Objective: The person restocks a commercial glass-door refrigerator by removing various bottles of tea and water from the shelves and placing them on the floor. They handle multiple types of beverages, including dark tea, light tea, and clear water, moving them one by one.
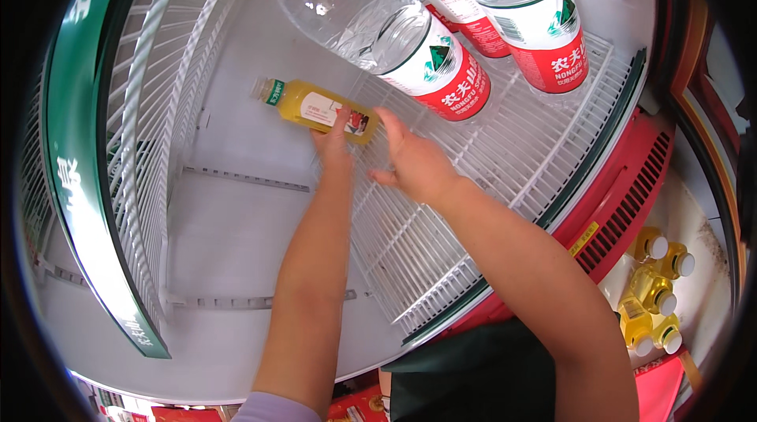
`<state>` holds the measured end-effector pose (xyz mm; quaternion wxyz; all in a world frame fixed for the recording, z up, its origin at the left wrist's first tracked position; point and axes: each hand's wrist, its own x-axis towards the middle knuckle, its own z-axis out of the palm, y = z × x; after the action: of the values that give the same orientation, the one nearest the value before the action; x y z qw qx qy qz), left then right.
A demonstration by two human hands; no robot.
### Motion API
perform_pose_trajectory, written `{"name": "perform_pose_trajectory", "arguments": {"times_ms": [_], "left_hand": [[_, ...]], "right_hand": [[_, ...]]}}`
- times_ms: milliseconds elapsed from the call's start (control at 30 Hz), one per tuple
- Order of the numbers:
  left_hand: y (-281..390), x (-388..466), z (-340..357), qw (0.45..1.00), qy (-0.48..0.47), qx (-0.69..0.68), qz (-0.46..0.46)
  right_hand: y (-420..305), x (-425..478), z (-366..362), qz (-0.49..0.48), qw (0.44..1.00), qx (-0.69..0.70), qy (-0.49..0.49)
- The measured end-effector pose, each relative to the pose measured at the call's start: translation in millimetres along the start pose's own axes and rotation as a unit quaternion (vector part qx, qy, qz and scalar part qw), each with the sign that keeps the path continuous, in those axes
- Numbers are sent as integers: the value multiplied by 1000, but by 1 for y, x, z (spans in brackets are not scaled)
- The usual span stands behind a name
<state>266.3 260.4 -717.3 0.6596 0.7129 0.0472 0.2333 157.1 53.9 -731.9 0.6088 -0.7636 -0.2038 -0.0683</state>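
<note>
A small plastic bottle of yellow drink, with a clear cap and a white label, is in the grip of my left hand. My thumb lies across its label and the fingers pass behind it. The bottle lies sideways in the view, its cap to the left. At its base is my right hand, fingers apart, holding nothing; whether the index fingertip touches the base cannot be told. Both hands are inside a refrigerated display cabinet, over the lower white wire shelf. Large Nongfu Spring water bottles stand on that shelf beyond my right hand.
On the left is an upper wire rack behind a green shelf strip with writing. Slotted rails run along the inner wall. A red vented panel edges the cabinet. Several yellow-drink bottles stand outside, lower right.
</note>
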Motion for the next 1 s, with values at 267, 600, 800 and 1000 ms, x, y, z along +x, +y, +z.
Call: {"name": "perform_pose_trajectory", "arguments": {"times_ms": [267,600,800,1000], "left_hand": [[23,-131,69,990,67,-127,-1],[50,-242,69,974,-65,-201,-86],[83,-271,64,974,-112,-180,-81],[117,-309,87,953,-253,-163,-44]], "right_hand": [[8,3,1,-33,993,31,106],[-33,-63,-28,-91,981,89,145],[-66,-125,-51,-88,972,54,210],[-151,-139,-118,-226,946,-16,233]]}}
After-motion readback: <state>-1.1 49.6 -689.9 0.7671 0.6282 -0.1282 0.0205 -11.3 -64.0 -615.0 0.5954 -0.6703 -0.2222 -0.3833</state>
